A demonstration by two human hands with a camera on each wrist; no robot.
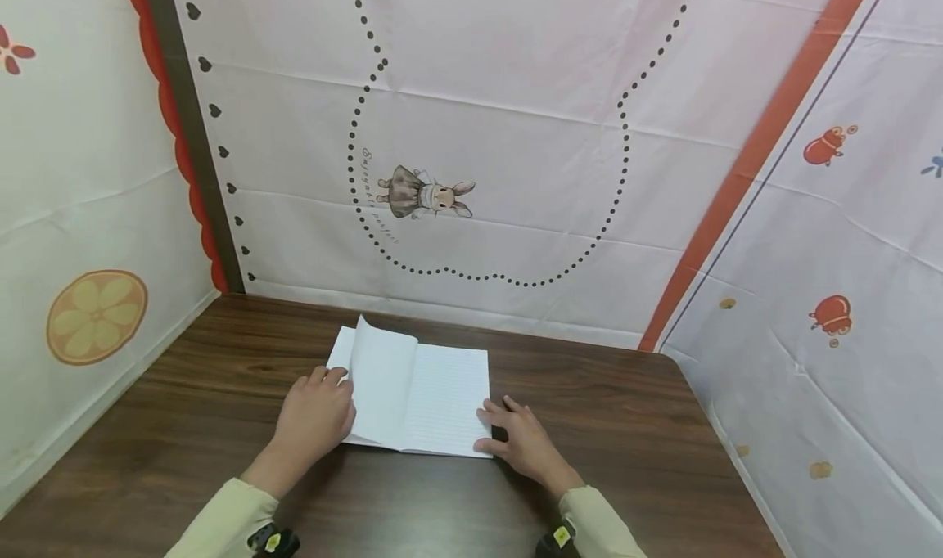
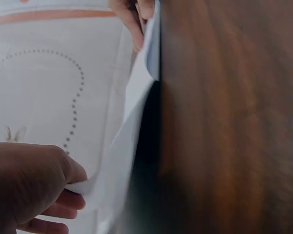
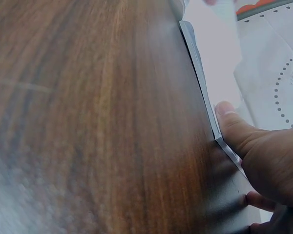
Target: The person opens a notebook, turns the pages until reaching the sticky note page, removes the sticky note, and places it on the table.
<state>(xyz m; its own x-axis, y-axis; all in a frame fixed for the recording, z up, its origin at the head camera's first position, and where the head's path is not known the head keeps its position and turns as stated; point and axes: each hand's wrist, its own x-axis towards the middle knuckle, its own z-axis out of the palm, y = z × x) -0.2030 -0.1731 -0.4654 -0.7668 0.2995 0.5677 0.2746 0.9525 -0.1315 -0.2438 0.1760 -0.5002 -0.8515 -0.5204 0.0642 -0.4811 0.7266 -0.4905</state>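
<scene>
A notebook (image 1: 448, 398) with ruled pages lies spread on the dark wooden table. My left hand (image 1: 317, 415) is at its left side and pinches the outer edge of a page (image 1: 383, 378), which stands raised and bowed off the pages under it. In the left wrist view, the thumb and fingers of my left hand (image 2: 39, 187) meet at that edge. Over at the right edge, my right hand (image 1: 525, 442) rests with thumb and forefinger on the paper. The right wrist view has the right thumb (image 3: 229, 117) flat on the page, other fingers beside the notebook.
The brown table (image 1: 589, 402) extends around the notebook. Behind it hangs a pale printed cloth (image 1: 516, 190) with a rabbit drawing and dotted line. More printed cloth stands along the left (image 1: 96, 173) and right sides. Each wrist wears a dark band (image 1: 272, 540).
</scene>
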